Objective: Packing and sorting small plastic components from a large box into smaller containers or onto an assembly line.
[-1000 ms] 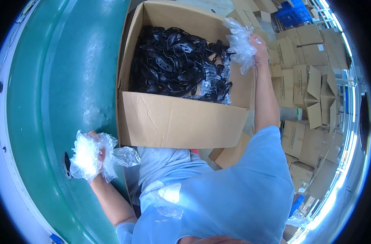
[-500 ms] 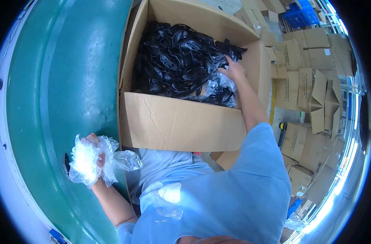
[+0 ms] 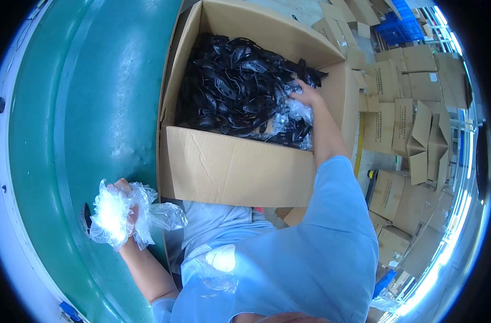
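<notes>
My left hand [image 3: 131, 207] is closed around a bunch of crumpled clear plastic bags [image 3: 108, 218] above the green table. The film covers much of the hand. A dark curved piece [image 3: 85, 218] shows beside the bunch, on its left. Inside a large cardboard box [image 3: 240, 169] lies a heap of thin black plastic parts [image 3: 229, 81] with slots. My right hand [image 3: 308, 96] reaches over the box's right side into that heap. Its thumb and forefinger are apart, touching the parts and some loose clear film [image 3: 296, 111]; the other fingers are partly hidden.
The green table [image 3: 111, 107] runs along the left, close against the box. Flattened and opened cartons [image 3: 382, 126] are piled on the floor to the right. A blue crate [image 3: 399, 27] stands at the far right. Another carton flap [image 3: 295, 216] shows below the box.
My right hand has dipped slightly into the heap, and its forefinger stretches out less. My left hand stays nearly still with the bags. The box sits a little lower in view.
</notes>
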`<move>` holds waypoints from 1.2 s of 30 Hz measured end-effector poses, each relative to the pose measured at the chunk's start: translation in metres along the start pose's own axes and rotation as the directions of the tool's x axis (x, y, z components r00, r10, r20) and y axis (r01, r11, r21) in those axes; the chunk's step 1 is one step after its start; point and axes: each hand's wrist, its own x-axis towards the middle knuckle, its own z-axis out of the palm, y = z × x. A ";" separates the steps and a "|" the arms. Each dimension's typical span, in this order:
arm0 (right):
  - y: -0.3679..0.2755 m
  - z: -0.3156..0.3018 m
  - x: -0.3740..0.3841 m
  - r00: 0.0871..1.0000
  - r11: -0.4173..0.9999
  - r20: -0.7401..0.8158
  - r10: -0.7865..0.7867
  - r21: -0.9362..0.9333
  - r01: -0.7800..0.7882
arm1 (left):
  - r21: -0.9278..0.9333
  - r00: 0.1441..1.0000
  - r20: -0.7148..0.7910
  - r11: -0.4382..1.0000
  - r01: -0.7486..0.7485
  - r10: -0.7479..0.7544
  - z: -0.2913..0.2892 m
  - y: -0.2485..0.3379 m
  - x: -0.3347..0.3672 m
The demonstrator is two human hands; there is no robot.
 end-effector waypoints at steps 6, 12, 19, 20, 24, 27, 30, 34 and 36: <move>-0.014 -0.033 -0.015 0.988 0.985 0.143 -0.055 -0.154 0.077 | -0.500 0.992 0.085 0.857 0.126 -0.096 -0.005 -0.034 -0.016; -0.038 -0.049 -0.050 0.976 0.968 0.165 -0.145 0.226 0.105 | -0.621 0.997 0.080 0.782 0.056 -0.008 0.004 -0.004 0.000; -0.053 -0.061 -0.077 0.966 0.889 0.135 -0.220 0.435 0.141 | -0.347 0.972 0.081 0.908 0.235 -0.221 -0.002 -0.036 -0.020; -0.052 -0.064 -0.077 0.967 0.891 0.124 -0.223 0.429 0.150 | -0.355 0.974 0.072 0.907 0.225 -0.213 0.000 -0.033 -0.018; -0.078 -0.088 -0.103 0.982 0.448 -0.034 -0.184 0.887 0.115 | -0.553 0.982 0.165 0.816 0.169 -0.091 0.002 -0.029 -0.015; -0.096 -0.137 -0.100 0.955 0.746 -0.026 -0.295 0.618 0.247 | -0.546 0.979 0.149 0.814 0.199 -0.139 0.011 -0.013 -0.005; -0.099 -0.156 -0.098 0.940 0.922 0.080 -0.331 0.237 0.305 | -0.563 0.989 0.134 0.815 0.134 -0.070 0.012 -0.010 -0.002; -0.104 -0.172 -0.115 0.934 0.761 -0.161 -0.320 0.543 0.355 | -0.538 0.995 0.098 0.843 0.029 0.028 0.010 -0.006 0.001; -0.113 -0.183 -0.117 0.948 0.645 -0.161 -0.274 0.701 0.306 | -0.540 0.996 0.082 0.841 0.020 0.029 0.013 -0.002 0.001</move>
